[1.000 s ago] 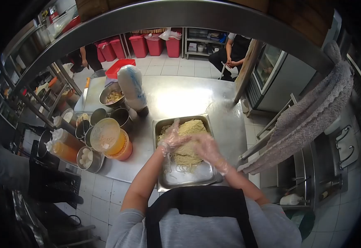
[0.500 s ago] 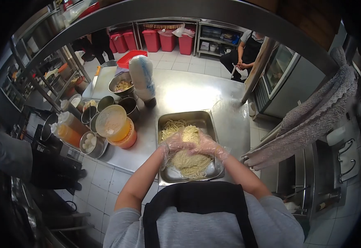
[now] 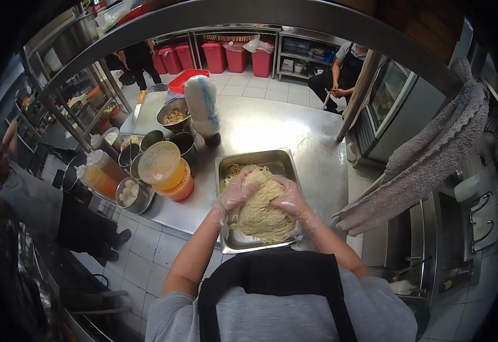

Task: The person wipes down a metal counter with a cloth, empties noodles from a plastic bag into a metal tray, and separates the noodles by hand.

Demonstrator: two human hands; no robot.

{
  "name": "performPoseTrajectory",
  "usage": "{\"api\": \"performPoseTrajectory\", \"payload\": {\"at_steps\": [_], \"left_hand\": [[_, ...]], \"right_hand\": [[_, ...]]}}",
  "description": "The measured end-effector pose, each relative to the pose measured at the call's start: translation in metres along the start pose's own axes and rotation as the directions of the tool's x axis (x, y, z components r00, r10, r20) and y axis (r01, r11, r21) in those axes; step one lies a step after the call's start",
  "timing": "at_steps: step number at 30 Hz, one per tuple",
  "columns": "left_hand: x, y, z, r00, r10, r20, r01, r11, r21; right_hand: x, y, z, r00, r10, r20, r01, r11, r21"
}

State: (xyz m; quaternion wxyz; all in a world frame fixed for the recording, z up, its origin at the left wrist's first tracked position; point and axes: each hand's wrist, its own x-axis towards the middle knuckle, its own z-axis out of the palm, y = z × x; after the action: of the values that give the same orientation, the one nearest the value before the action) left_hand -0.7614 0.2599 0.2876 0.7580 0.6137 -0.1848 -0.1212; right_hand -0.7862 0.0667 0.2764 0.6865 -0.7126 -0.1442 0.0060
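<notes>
A heap of pale noodles [image 3: 265, 212] lies in a rectangular steel pan [image 3: 221, 166] at the front edge of the steel table. My left hand [image 3: 236, 192], in a clear plastic glove, curls round the left side of the heap. On the opposite side my right hand [image 3: 290, 199], gloved likewise, grips the noodles with bent fingers. Between the two hands the noodles bulge up in one mass. Some fingertips are sunk among the strands and hidden.
Left of the pan stand stacked tubs of orange liquid [image 3: 162, 165], a bowl of eggs [image 3: 130, 192], squeeze bottles [image 3: 98, 178] and a wrapped plastic roll [image 3: 201, 108]. A towel [image 3: 425, 154] hangs at right. Co-workers are at left [image 3: 32, 188] and at the back.
My hands have moved apart, from close together over the noodles to either side of the heap. The noodles between them are now gathered into one larger mound.
</notes>
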Motion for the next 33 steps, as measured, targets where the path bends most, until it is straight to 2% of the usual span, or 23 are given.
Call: {"api": "performPoseTrajectory", "payload": {"at_steps": [1, 3, 4, 6, 7, 8, 10, 13, 16, 19, 20, 23, 25, 26, 27, 29, 30, 32, 33], "left_hand": [[0.0, -0.003, -0.007, 0.986, -0.165, 0.019, 0.165, 0.97, -0.18], [0.002, -0.019, -0.022, 0.882, -0.452, 0.136, 0.455, 0.736, -0.502], [0.007, -0.04, -0.028, 0.807, -0.552, 0.209, 0.583, 0.69, -0.43], [0.004, -0.048, -0.024, 0.825, -0.533, 0.191, 0.556, 0.701, -0.446], [0.002, -0.05, -0.022, 0.834, -0.522, 0.179, 0.541, 0.708, -0.454], [-0.002, -0.041, -0.017, 0.833, -0.535, 0.14, 0.535, 0.716, -0.448], [-0.01, -0.023, -0.008, 0.83, -0.554, 0.065, 0.523, 0.733, -0.435], [-0.009, -0.05, -0.012, 0.9, -0.436, -0.027, 0.389, 0.828, -0.405], [0.001, -0.062, -0.013, 0.864, -0.502, -0.04, 0.444, 0.798, -0.408], [0.003, -0.04, -0.005, 0.941, -0.314, 0.123, 0.336, 0.836, -0.435], [0.001, -0.024, -0.001, 0.937, -0.306, 0.168, 0.349, 0.826, -0.442], [-0.004, -0.026, -0.015, 0.91, -0.378, 0.167, 0.413, 0.818, -0.401], [-0.012, -0.018, -0.01, 0.941, -0.323, 0.104, 0.324, 0.946, 0.008], [-0.015, -0.016, -0.008, 0.935, -0.337, 0.108, 0.338, 0.941, 0.009], [-0.018, -0.014, -0.005, 0.93, -0.351, 0.111, 0.352, 0.936, 0.011], [-0.021, -0.019, 0.006, 0.866, -0.452, 0.215, 0.501, 0.774, -0.389], [-0.022, -0.019, 0.008, 0.874, -0.434, 0.22, 0.486, 0.765, -0.422], [-0.022, -0.002, 0.014, 0.919, -0.338, 0.203, 0.392, 0.83, -0.396], [-0.021, 0.004, 0.016, 0.937, -0.289, 0.195, 0.344, 0.858, -0.382]], "right_hand": [[0.005, 0.002, 0.0, 0.999, 0.042, 0.005, -0.042, 0.996, 0.083], [0.015, 0.016, -0.001, 0.992, 0.125, 0.03, -0.129, 0.962, 0.241], [0.019, 0.03, 0.0, 0.977, 0.213, -0.018, -0.192, 0.91, 0.367], [0.024, 0.047, -0.003, 0.991, 0.103, -0.082, -0.105, 0.994, -0.012], [0.026, 0.051, -0.003, 0.995, 0.038, -0.095, -0.057, 0.977, -0.205], [0.022, 0.043, 0.001, 0.997, -0.023, -0.08, -0.013, 0.911, -0.413], [0.004, 0.022, 0.01, 0.991, -0.133, -0.018, 0.073, 0.646, -0.76], [-0.017, -0.006, 0.05, 0.986, 0.136, -0.098, -0.156, 0.522, -0.839], [-0.014, -0.015, 0.055, 0.962, 0.258, -0.088, -0.195, 0.43, -0.881], [0.003, -0.03, 0.033, 0.922, 0.386, -0.013, -0.318, 0.739, -0.594], [0.005, -0.016, 0.032, 0.974, 0.22, -0.057, -0.21, 0.778, -0.592], [0.003, 0.007, 0.019, 0.98, 0.17, -0.105, -0.194, 0.939, -0.285], [0.003, 0.016, 0.011, 0.965, 0.25, -0.077, -0.246, 0.968, 0.058], [0.004, 0.018, 0.009, 0.958, 0.282, -0.051, -0.264, 0.937, 0.23], [0.005, 0.021, 0.006, 0.955, 0.293, -0.047, -0.271, 0.928, 0.257], [0.009, 0.016, 0.003, 0.949, 0.312, -0.042, -0.285, 0.907, 0.311], [0.012, 0.015, 0.002, 0.96, 0.272, -0.063, -0.237, 0.913, 0.333], [0.02, 0.003, 0.006, 0.975, 0.196, -0.106, -0.144, 0.916, 0.375], [0.026, 0.002, 0.005, 0.976, 0.154, -0.153, -0.103, 0.95, 0.296]]}}
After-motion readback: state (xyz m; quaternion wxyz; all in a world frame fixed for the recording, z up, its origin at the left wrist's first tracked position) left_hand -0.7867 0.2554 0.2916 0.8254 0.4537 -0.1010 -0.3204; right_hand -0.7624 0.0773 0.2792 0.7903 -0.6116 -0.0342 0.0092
